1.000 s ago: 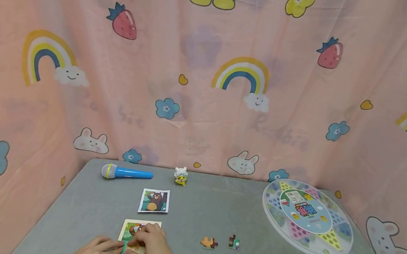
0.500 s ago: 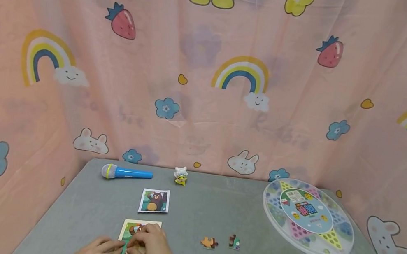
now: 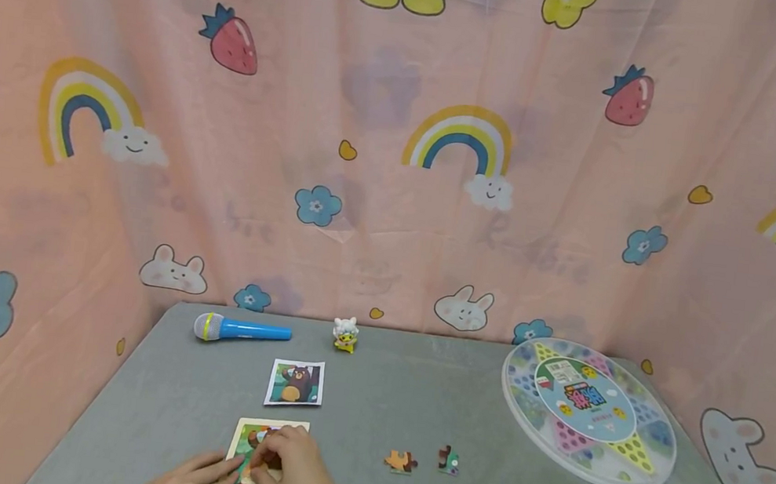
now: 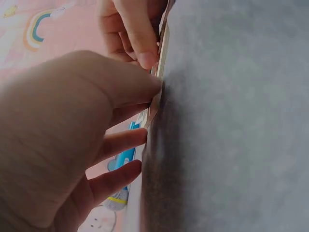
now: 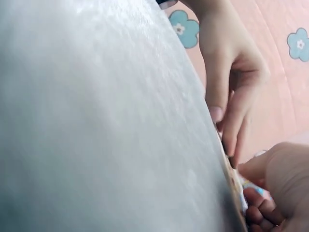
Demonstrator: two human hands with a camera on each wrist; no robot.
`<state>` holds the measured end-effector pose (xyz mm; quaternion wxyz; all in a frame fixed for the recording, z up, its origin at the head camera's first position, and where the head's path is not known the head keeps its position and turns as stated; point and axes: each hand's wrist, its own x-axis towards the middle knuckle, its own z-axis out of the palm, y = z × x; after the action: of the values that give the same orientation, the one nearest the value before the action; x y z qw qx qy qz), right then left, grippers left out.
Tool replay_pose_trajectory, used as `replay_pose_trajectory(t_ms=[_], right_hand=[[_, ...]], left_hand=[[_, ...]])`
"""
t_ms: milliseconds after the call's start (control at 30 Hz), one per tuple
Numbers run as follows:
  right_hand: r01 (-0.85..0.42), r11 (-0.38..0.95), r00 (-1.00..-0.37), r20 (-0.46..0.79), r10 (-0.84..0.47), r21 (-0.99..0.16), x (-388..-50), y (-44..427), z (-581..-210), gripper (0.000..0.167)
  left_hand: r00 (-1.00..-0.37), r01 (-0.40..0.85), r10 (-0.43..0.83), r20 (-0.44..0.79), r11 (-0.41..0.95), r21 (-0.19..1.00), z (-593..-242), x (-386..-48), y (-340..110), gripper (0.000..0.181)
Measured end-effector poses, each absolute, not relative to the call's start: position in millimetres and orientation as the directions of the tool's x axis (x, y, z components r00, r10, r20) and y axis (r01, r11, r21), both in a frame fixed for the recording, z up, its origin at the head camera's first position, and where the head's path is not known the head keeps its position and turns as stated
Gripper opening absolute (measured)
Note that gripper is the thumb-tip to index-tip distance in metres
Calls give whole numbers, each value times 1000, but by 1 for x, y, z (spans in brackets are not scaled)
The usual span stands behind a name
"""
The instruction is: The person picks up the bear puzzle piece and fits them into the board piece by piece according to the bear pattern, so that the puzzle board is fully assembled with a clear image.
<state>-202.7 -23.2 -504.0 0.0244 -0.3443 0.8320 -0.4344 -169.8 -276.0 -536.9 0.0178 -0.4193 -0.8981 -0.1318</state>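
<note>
A jigsaw puzzle board (image 3: 291, 424) with a bear picture and a pale frame lies near the table's front edge. My left hand (image 3: 196, 478) holds it at the left, fingers reaching over the edge onto the picture. In the left wrist view, the left thumb (image 4: 145, 87) meets the board's side. Above the picture, my right hand (image 3: 298, 473) has bent fingers, with thumb and index pinching a puzzle piece that they mostly hide. Two loose puzzle pieces lie to the right: an orange-brown piece (image 3: 400, 462) and a green-and-brown piece (image 3: 449, 460).
Behind the board lies a bear picture card (image 3: 296, 384). A blue toy microphone (image 3: 244, 330) and a small white-and-yellow figurine (image 3: 346, 335) are farther back. At the right is a round Chinese checkers board (image 3: 588, 414). A pink printed curtain (image 3: 386, 258) encloses the table.
My right hand's fingertips have shifted slightly to the right over the puzzle board. The left hand stays at the board's left edge, and the loose pieces keep their places.
</note>
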Motion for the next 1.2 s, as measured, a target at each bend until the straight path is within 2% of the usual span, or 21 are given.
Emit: replay_pose_trajectory(t_ms=[133,200,333,500,700,833,967,1067,1200], right_hand=[[-441,252,-771,220,-598,-861,-204,-11,-492,4],[-436,244,-775,223,-591,-866,-204,0,-487,6],[-461,364,-810,216,-546,-809,-206,31,-479,18],[-409,522,-879,169,-446,-748,-216,82,-476,28],[-424,532,-896,252,-366,-733,-234,147,-490,27],[-479,479,-865,301,-403,-736,-240,177,-501,27],[-573,464,-806,360,-471,-675,-242,191,-509,27],[-616,473,-776,382,-502,-630,-243,193,-515,27],[-627,502,-768,366,-525,-596,-242,194,-519,26]], left_hand=[[-647,760,741,178,612,216,-537,-169,-274,42],[-641,767,740,201,611,196,-539,-169,-273,41],[-643,766,733,221,619,175,-542,-168,-272,44],[-668,744,716,203,640,191,-544,-167,-271,49],[-668,744,695,265,637,202,-543,-169,-265,40],[-688,726,677,262,654,215,-540,-170,-264,39],[-703,711,669,242,667,224,-539,-169,-265,40],[-689,724,677,258,656,212,-540,-169,-266,40],[-679,734,684,269,647,206,-542,-168,-269,38]])
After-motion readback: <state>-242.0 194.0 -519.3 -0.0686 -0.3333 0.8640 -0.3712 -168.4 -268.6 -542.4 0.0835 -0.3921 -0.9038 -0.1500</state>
